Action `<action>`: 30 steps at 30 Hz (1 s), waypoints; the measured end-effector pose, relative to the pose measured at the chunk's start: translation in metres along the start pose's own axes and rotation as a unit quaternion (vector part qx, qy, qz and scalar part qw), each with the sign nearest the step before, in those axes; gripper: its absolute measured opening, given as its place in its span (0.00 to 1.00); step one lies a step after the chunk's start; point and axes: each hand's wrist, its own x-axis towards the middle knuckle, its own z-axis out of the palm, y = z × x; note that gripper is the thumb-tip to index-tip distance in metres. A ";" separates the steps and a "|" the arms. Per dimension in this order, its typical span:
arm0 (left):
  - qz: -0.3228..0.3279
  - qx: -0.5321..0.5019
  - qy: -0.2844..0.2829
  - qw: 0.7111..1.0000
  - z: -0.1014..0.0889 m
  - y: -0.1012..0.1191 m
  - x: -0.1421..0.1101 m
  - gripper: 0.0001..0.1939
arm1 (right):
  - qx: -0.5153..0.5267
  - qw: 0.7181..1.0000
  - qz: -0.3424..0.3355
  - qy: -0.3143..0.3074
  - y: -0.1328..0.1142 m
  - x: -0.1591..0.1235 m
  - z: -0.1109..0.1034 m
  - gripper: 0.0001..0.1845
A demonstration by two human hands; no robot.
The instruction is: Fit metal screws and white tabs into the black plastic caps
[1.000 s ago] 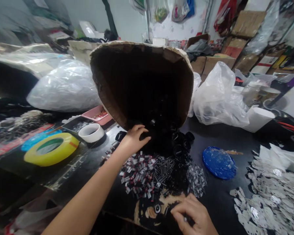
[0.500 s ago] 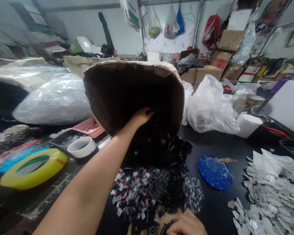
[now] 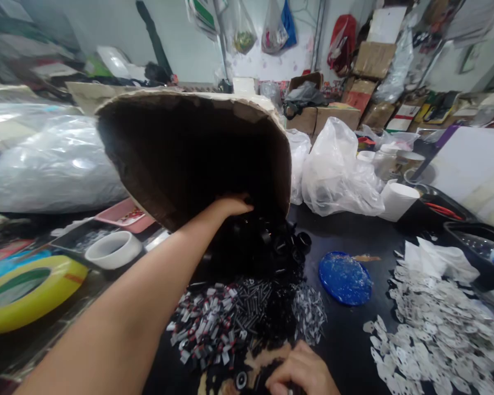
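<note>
With the left grip (image 3: 236, 204), stretched inside the box (image 3: 271, 112), at or just above the black parts (image 3: 267, 236); in such shadow, cannot tell whether loose or closed on one. With the right grip (image 3: 300, 373), bent low over the near side of the bench (image 3: 341, 340), right of a small ring (image 3: 241, 379); cannot tell whether clenched on nothing or pinching something small.

To reach well, trust touch more than sight. Pick from the loose top of the heap instead of digging underneath, to avoid rolling others out. Avoid leaning the forearm on the rim, probably soft enough to sag. Come back high over the silver-and-red pieces (image 3: 212, 323) and the screws (image 3: 251, 299), both near of the mouth, to avoid mixing the piles.

As for the black parts: look short and round, some hollow, with a faint gleam on the edges. Lie heaped in the mouth of the box and spill out at the right onto the bench, far and left of the blue lid (image 3: 346, 278). Farther in, fade into the dark; cannot count.
</note>
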 end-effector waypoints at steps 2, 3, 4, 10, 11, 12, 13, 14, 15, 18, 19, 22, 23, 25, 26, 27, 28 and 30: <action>0.003 0.003 -0.003 1.000 0.001 0.001 -0.010 0.19 | 0.002 1.000 0.030 0.001 -0.005 -0.001 -0.006 0.05; 0.005 0.002 -0.002 1.000 0.001 0.002 -0.016 0.19 | 0.006 0.999 0.046 0.007 -0.008 0.000 -0.009 0.05; 0.008 0.001 0.000 1.000 0.002 0.002 -0.022 0.19 | 0.011 0.998 0.059 0.013 -0.011 0.000 -0.012 0.05; 0.028 -0.029 0.040 0.998 0.002 -0.006 -0.058 0.17 | 0.047 0.995 0.088 0.010 -0.023 0.002 -0.018 0.07; 0.032 -0.039 0.055 0.997 0.000 -0.008 -0.065 0.17 | 0.050 0.994 0.093 0.002 -0.023 0.001 -0.018 0.07; 0.036 -0.050 0.074 0.995 -0.002 -0.011 -0.074 0.18 | 0.051 0.994 0.095 -0.005 -0.023 -0.001 -0.018 0.06; 0.040 -0.062 0.096 0.993 -0.003 -0.014 -0.085 0.18 | 0.053 0.994 0.094 -0.011 -0.023 -0.002 -0.018 0.06; 0.045 -0.074 0.120 0.989 -0.003 -0.017 -0.099 0.18 | 0.054 0.994 0.090 -0.013 -0.022 -0.004 -0.018 0.06; 0.050 -0.086 0.143 0.985 -0.002 -0.020 -0.116 0.18 | 0.055 0.995 0.084 -0.014 -0.021 -0.005 -0.018 0.06; 0.055 -0.116 0.195 0.972 0.019 -0.034 -0.178 0.16 | 0.056 0.995 0.078 -0.010 -0.020 -0.006 -0.018 0.07; 0.047 -0.124 0.208 0.969 0.031 -0.039 -0.197 0.15 | 0.055 0.995 0.079 -0.008 -0.020 -0.006 -0.018 0.07; 0.010 -0.167 0.249 0.954 0.071 -0.055 -0.238 0.19 | 0.052 0.995 0.079 -0.011 -0.021 -0.003 -0.015 0.07; 0.002 -0.191 0.259 0.947 0.082 -0.059 -0.244 0.20 | 0.049 0.996 0.079 -0.015 -0.021 -0.002 -0.015 0.07; -0.018 -0.245 0.284 0.927 0.095 -0.062 -0.249 0.20 | 0.046 0.996 0.079 -0.021 -0.022 -0.001 -0.013 0.08; -0.030 -0.275 0.298 0.914 0.098 -0.061 -0.251 0.20 | 0.046 0.996 0.077 -0.023 -0.022 0.000 -0.013 0.08; -0.043 -0.307 0.309 0.899 0.099 -0.057 -0.253 0.22 | 0.048 0.996 0.078 -0.023 -0.023 0.001 -0.013 0.08; -0.055 -0.341 0.315 0.884 0.099 -0.051 -0.256 0.23 | 0.052 0.995 0.079 -0.022 -0.024 0.002 -0.014 0.09; -0.067 -0.414 0.308 0.854 0.101 -0.030 -0.270 0.25 | 0.061 0.994 0.091 -0.012 -0.028 0.003 -0.016 0.09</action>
